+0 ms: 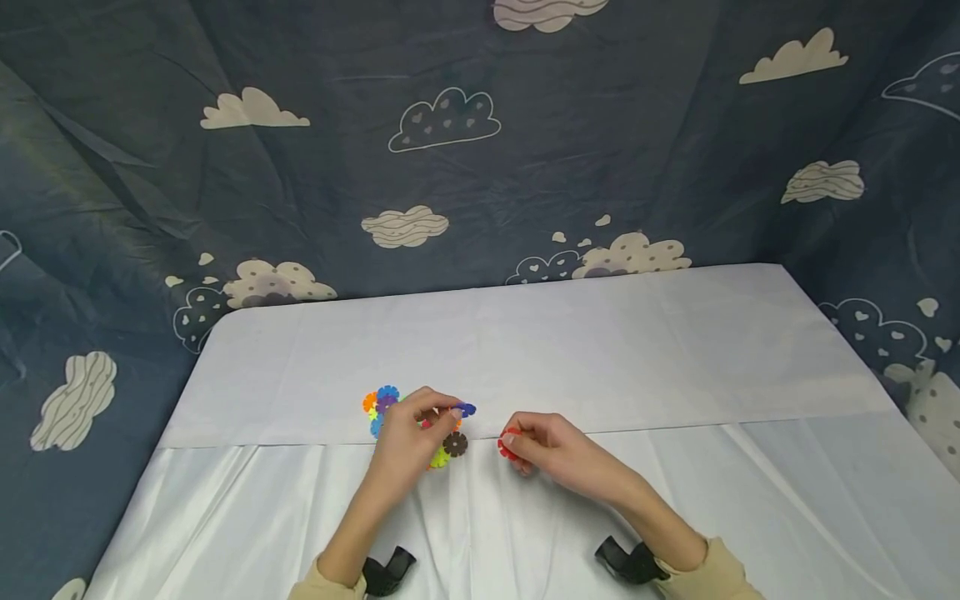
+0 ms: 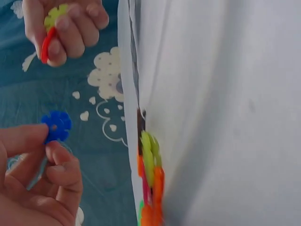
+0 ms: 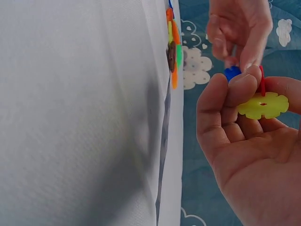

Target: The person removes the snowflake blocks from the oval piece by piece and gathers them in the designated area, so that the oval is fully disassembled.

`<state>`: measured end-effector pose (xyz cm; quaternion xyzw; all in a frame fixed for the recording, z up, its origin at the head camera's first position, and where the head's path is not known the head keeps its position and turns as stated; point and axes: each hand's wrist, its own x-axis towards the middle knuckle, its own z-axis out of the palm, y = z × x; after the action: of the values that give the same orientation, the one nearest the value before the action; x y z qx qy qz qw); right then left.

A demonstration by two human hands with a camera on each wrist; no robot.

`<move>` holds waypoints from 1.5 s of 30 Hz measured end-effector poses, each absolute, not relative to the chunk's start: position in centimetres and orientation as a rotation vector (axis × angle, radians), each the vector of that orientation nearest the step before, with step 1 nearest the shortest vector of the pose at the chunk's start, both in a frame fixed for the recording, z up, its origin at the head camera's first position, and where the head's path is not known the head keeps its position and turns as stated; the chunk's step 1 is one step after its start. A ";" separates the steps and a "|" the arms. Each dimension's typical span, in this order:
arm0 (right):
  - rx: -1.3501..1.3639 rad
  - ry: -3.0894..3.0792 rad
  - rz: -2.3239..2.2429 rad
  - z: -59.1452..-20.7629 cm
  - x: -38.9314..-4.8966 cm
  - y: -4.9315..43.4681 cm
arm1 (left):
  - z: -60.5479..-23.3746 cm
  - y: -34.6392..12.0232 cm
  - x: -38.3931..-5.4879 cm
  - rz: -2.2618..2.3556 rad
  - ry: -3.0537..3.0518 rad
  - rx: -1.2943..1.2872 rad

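Observation:
My left hand (image 1: 415, 429) pinches a blue notched disc (image 2: 57, 126) between thumb and forefinger. To its right, my right hand (image 1: 553, 448) holds a red notched disc (image 1: 509, 444) together with a yellow one (image 3: 263, 105). In the right wrist view the red disc stands edge-on against the face of the yellow disc, under the fingertips. A cluster of joined notched discs in several colours lies on the table under and around my left hand, partly hidden by it. A brown disc (image 1: 455, 444) and a blue disc (image 1: 387, 392) show at its edges.
A white cloth covers the table (image 1: 645, 350), with a seam across the middle and folds toward the front. Behind it hangs a dark blue curtain (image 1: 450, 183) with cloud prints. Black straps (image 1: 630, 561) sit at both wrists, near beige sleeves (image 1: 708, 575).

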<state>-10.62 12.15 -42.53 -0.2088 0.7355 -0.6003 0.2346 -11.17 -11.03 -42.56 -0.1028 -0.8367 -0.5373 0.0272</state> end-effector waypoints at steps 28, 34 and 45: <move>-0.577 2.112 -1.559 -42.4 -10.4 12.2 | -43.9 -13.9 -12.9 -1.747 -2.660 0.229; -0.597 2.083 -1.604 -42.3 -10.5 12.2 | -43.1 -13.3 -12.5 -1.777 -2.644 0.227; -0.625 2.100 -1.618 -42.5 -10.6 12.2 | -42.1 -10.9 -10.9 -1.860 -2.770 -0.315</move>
<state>-10.63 12.19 -42.54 -0.2245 0.7542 -0.5811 0.2076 -10.90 -10.86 -42.06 -0.0934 -0.8220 -0.5519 -0.1044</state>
